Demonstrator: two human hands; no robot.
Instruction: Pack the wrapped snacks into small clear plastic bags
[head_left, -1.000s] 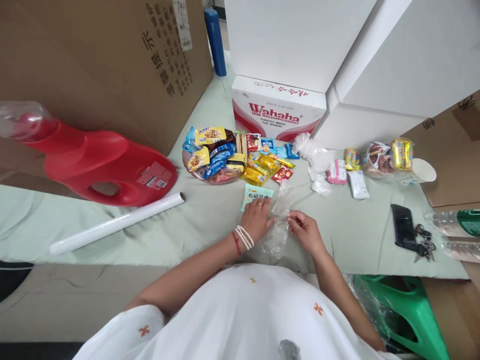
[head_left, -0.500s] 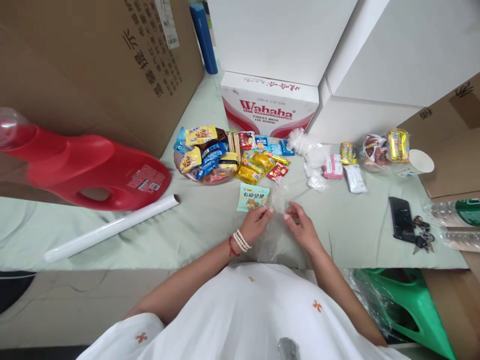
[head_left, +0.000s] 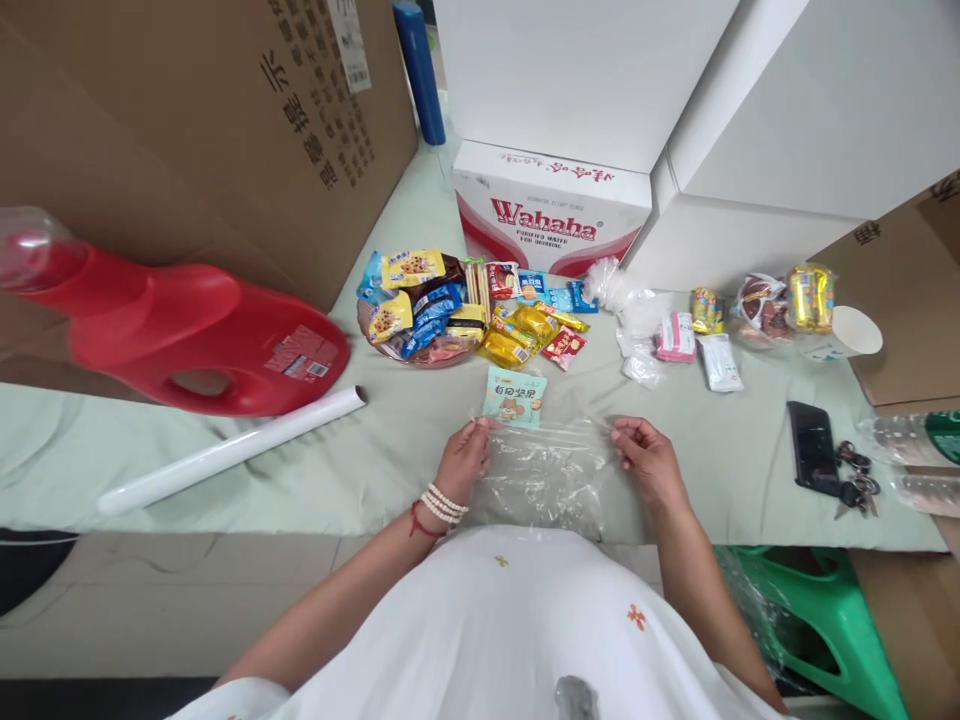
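A clear plastic bag point(head_left: 544, 475) is stretched flat between my two hands over the pale green cloth. My left hand point(head_left: 463, 460) pinches its top left corner and my right hand point(head_left: 649, 460) pinches its top right corner. Just beyond the bag's top edge lies a light green snack packet point(head_left: 514, 396) with a cartoon print. Farther back, a plate point(head_left: 439, 355) is heaped with several wrapped snacks, and more packets point(head_left: 536, 325) spill off it to the right.
A red detergent jug point(head_left: 187, 335) and a white roll point(head_left: 232, 450) lie at left. A Wahaha box point(head_left: 551, 215) stands behind the snacks. At right are crumpled bags point(head_left: 626, 300), small packets point(head_left: 716, 360), a paper cup point(head_left: 855, 332), a phone point(head_left: 808, 445) and keys point(head_left: 855, 480).
My hands have moved apart, pulling the crumpled plastic bag out wide and flat. The left hand came off the green packet.
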